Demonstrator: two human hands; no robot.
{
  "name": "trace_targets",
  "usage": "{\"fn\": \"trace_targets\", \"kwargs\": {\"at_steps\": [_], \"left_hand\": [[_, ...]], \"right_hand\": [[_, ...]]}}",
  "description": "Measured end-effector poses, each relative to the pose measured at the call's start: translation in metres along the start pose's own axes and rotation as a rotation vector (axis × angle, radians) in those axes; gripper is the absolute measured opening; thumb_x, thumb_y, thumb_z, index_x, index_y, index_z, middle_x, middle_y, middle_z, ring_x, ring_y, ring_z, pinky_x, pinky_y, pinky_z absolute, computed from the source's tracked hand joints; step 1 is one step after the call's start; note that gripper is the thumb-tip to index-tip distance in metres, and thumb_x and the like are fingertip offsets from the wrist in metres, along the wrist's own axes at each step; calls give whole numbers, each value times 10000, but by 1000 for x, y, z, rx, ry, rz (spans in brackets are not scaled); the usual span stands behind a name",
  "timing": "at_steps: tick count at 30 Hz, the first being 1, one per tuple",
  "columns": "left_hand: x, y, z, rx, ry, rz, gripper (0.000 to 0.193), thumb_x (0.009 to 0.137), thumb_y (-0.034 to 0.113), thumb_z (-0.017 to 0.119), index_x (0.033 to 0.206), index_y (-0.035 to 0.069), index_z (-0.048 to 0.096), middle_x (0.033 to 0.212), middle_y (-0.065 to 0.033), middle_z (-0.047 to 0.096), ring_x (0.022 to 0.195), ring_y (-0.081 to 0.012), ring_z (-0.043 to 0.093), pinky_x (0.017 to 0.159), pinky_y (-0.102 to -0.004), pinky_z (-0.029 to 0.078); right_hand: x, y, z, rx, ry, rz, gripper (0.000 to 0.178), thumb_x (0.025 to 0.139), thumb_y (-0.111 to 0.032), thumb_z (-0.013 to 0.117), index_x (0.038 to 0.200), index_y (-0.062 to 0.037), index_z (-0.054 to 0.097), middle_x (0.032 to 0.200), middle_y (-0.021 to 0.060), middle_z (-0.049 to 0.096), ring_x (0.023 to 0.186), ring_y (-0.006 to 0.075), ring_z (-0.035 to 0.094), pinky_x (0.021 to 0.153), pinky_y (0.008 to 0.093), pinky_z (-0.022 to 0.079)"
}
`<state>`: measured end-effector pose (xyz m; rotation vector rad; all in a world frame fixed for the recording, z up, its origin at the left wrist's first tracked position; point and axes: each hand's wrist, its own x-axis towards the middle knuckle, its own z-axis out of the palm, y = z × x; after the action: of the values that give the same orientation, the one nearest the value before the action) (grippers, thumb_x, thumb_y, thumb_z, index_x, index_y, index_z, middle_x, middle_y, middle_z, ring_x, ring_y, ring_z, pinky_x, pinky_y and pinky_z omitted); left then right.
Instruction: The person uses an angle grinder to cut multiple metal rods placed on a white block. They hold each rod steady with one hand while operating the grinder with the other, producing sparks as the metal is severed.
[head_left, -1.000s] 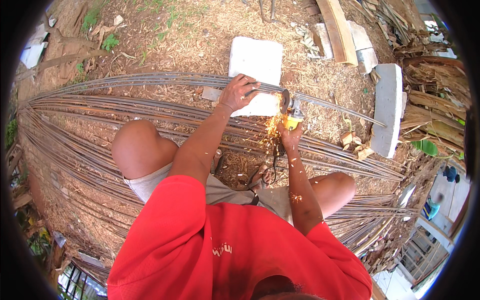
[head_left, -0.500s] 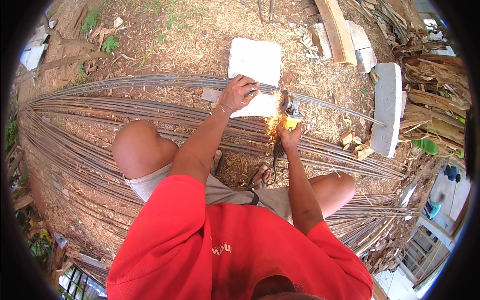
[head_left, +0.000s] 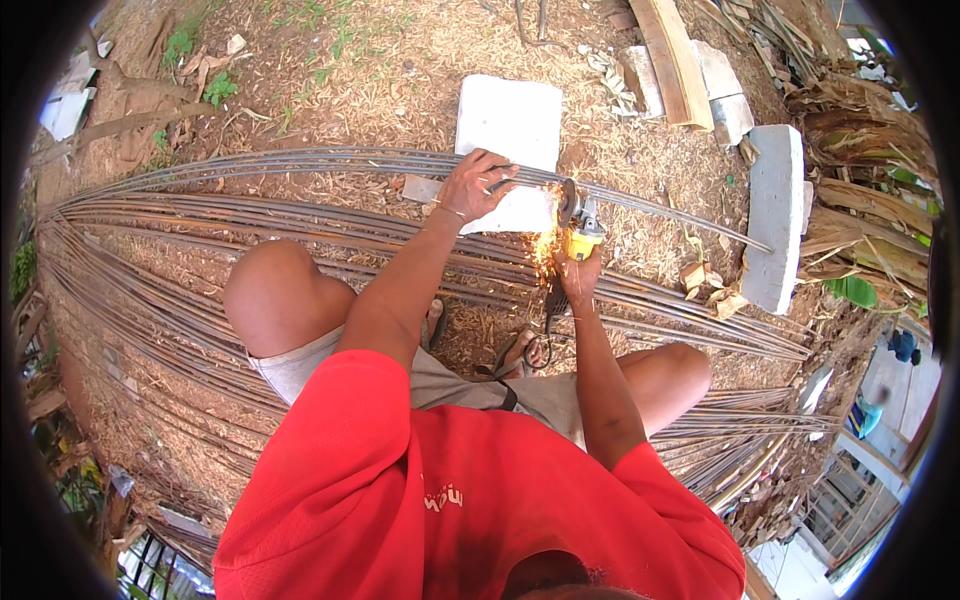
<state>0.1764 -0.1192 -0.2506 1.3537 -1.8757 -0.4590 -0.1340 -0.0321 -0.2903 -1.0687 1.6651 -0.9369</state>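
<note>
Orange sparks (head_left: 544,252) fall tighter now, the angle grinder (head_left: 583,241) still cutting in the right hand's (head_left: 579,274) closed grip; the left hand (head_left: 472,188) stays curled around the steel rods (head_left: 400,156).

Compact yellow-bodied angle grinder (head_left: 582,240): yellow housing, silvery-grey head, dark round disc
Fine glowing spark spray (head_left: 545,250): bright orange, paling to yellow
Long thin blue-grey steel rods (head_left: 400,156): mostly blue-grey
Long thin rust-streaked steel rods (head_left: 350,222): rusty brown and dark grey, side by side in stripes
Flat squarish white slab (head_left: 510,120): plain white
Oblong pale concrete block (head_left: 775,220): light grey
Short-sleeved red cloth shirt (head_left: 540,470): bright red, small white print
Grey-beige cloth shorts (head_left: 550,405): plain
Long tan wooden plank (head_left: 672,60): tan, browner along one side
Chip-strewn earth ground (head_left: 350,90): reddish brown, flecked straw-yellow
Broad glossy leaf (head_left: 852,291): vivid green
</note>
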Motion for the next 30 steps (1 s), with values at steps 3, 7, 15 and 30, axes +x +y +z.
{"fn": "trace_targets", "kwargs": {"at_steps": [3, 7, 15, 30], "left_hand": [[0, 0, 0, 26, -7, 2, 301, 959, 263, 874, 1234, 141, 865, 1247, -58, 777, 1166, -277, 684, 1065, -424, 587], [0, -1, 0, 27, -15, -4, 297, 954, 259, 876, 1224, 136, 869, 1240, -57, 778, 1168, -277, 683, 1062, -421, 586], [0, -1, 1, 29, 4, 17, 286, 955, 260, 873, 1214, 139, 870, 1244, -58, 775, 1177, -281, 680, 1062, -421, 588], [0, 2, -2, 1, 8, -5, 308, 931, 240, 891, 1221, 139, 868, 1231, -59, 779, 1157, -276, 687, 1063, -422, 587]], "right_hand": [[-1, -1, 2, 54, -6, -43, 528, 859, 116, 828, 1310, -15, 587, 1040, 68, 732, 849, 158, 708, 674, 305, 587], [-3, -5, 2, 152, -22, -45, 516, 855, 110, 834, 1297, -21, 600, 1040, 54, 738, 851, 156, 710, 684, 303, 585], [-3, -4, 0, 88, -26, -42, 520, 850, 87, 853, 1295, -11, 603, 1054, 56, 748, 818, 146, 713, 696, 305, 590], [-2, -2, -2, -3, -28, 47, 566, 861, 125, 838, 1324, -26, 550, 1134, 104, 716, 891, 183, 699, 740, 333, 634]]}}
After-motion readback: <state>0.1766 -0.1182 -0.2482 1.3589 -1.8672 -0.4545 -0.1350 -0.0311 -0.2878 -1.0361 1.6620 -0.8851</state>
